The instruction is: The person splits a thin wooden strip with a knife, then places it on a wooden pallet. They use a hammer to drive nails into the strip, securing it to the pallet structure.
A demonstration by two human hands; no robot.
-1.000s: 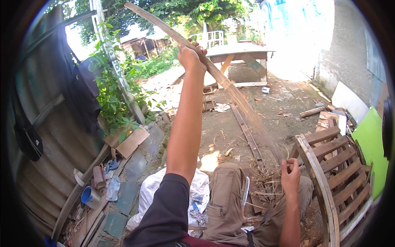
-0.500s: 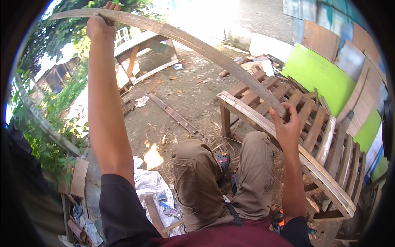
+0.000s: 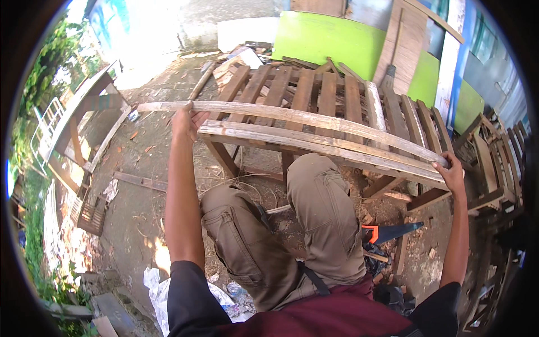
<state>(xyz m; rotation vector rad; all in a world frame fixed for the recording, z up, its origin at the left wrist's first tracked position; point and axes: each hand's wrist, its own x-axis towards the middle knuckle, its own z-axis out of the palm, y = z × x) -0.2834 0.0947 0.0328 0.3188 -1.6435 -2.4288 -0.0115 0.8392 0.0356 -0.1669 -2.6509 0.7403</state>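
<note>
A long, weathered wooden plank (image 3: 314, 118) stretches across in front of me, held at both sides. My left hand (image 3: 189, 121) grips it a little in from its left end, thumb on top and fingers below. At the right end, my right hand (image 3: 449, 168) closes round the plank's tip. Beneath and just beyond the plank stands a low slatted wooden bench (image 3: 247, 130), its pale front rail running nearly parallel to the plank. Whether the plank rests on the slats or hovers just above them, I cannot tell.
A hand saw (image 3: 393, 231) with an orange handle lies on the ground right of my knees. Green boards (image 3: 323, 42) lean on the back wall. Another slatted wooden piece (image 3: 488, 163) stands at right, a wooden table frame (image 3: 84, 121) at left. White sacking (image 3: 157, 292) lies by my left arm.
The plank has come down from a raised, slanting position to lie across the bench, both hands still on it. My view has turned to the right.
</note>
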